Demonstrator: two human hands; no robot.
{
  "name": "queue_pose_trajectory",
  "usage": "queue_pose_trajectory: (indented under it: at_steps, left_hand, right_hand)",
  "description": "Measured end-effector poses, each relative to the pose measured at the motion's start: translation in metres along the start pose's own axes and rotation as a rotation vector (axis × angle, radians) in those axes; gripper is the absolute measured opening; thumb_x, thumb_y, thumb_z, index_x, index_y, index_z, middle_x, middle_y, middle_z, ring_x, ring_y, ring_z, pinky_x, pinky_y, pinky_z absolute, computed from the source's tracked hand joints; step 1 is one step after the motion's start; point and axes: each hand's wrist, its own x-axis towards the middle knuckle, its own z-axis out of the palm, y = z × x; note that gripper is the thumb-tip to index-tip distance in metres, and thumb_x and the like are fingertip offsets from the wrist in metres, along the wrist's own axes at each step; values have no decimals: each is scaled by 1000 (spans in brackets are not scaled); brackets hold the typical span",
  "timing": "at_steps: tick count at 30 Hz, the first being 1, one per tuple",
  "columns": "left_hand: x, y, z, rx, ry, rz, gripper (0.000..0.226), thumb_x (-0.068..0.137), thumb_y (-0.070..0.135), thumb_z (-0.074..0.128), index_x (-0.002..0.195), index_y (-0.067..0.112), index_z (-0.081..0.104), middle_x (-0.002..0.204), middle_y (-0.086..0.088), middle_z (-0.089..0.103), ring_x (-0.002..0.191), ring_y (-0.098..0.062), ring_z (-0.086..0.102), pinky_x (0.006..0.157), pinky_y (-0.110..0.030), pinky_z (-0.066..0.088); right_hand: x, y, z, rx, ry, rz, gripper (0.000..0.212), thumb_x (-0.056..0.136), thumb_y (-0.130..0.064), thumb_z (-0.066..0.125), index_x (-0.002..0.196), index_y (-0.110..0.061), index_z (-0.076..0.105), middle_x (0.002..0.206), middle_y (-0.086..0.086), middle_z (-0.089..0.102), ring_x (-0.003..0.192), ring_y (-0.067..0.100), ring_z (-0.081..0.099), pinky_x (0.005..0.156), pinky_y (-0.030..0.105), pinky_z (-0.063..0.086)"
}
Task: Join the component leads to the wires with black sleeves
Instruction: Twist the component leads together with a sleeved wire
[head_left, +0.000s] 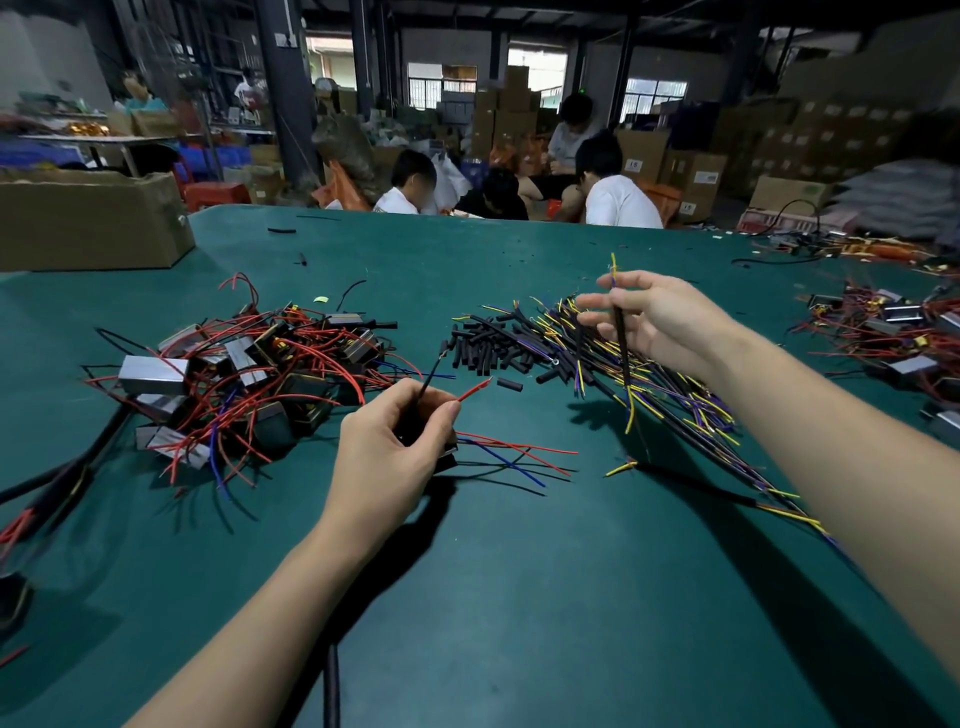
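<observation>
A small dark component (445, 453) with thin red and black leads (474, 389) is gripped in the curled left hand (390, 448), while a black-jacketed wire with yellow and purple cores (620, 343) is pinched upright in the right hand (655, 319). The bared ends would best be brought together before a short black sleeve (510, 384) is slid over. Parts are heaped on a green table mat (519, 597) in a crowded warehouse.

Dim hall, bright far windows, soft arm shadows, blurred warped edges
</observation>
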Motion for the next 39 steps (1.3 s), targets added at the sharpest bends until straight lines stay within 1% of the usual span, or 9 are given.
queue_pose_trajectory:
  at_steps: [10,13,15,19,25,30,33,36,39]
  left_hand:
    - [1,-3,0,22,14,-16,12,90,10,63,89,21,67,66,3,65,60,-4,60,70,-31,54]
    - [0,-1,-1,27,15,-23,13,90,11,62,89,23,67,68,3,65,62,-5,61,73,-36,55]
    - [-1,0,-1,19,12,-32,11,91,12,61,88,21,67,69,2,65,64,-8,61,74,-40,55]
    - [0,1,0,10,12,-26,9,91,11,61,89,17,67,68,0,63,63,-9,60,70,-36,54]
    - [1,0,1,13,16,-19,10,91,10,62,88,19,67,69,-2,65,60,-4,61,67,-31,54]
    - [2,-2,1,2,28,-23,11,91,11,61,87,20,67,69,1,63,62,-7,59,70,-35,56]
    - [4,-4,0,5,56,-19,12,91,11,60,87,20,67,67,6,61,61,-5,57,67,-27,54]
    - [5,-4,0,5,57,-4,13,91,10,60,87,19,67,66,5,61,58,-2,54,60,-15,48]
    - [3,0,1,10,17,15,8,91,15,62,85,15,67,65,-8,59,57,-6,48,56,-15,42]
  right_hand:
    - [-21,-7,37,308,-33,-61,13,96,-1,48,93,-7,59,74,7,57,63,13,64,58,18,55]
    - [-24,9,43,200,-29,-95,15,96,-5,49,92,-16,58,79,3,66,74,13,64,71,23,51]
    - [-22,16,43,102,66,-141,17,96,-9,51,89,-23,56,87,-2,69,75,8,60,68,21,40]
    - [-17,19,37,193,187,-216,19,96,-6,50,87,-22,54,82,-2,70,68,9,54,59,19,37]
    - [-15,11,33,353,194,-298,21,97,3,45,85,-13,51,78,6,70,75,17,61,66,20,49]
    - [-29,8,37,372,83,-120,14,98,-7,46,89,-12,54,70,3,71,62,9,63,53,13,49]
    - [-52,18,42,222,-70,-2,14,98,-13,47,95,-10,61,71,0,69,56,6,62,46,11,44]
    - [-77,37,48,189,-195,57,15,94,-11,52,99,-9,65,73,1,69,58,8,64,48,11,47]
    - [-92,50,55,269,-242,47,16,89,-6,53,100,-7,64,75,5,70,67,16,70,57,15,53]
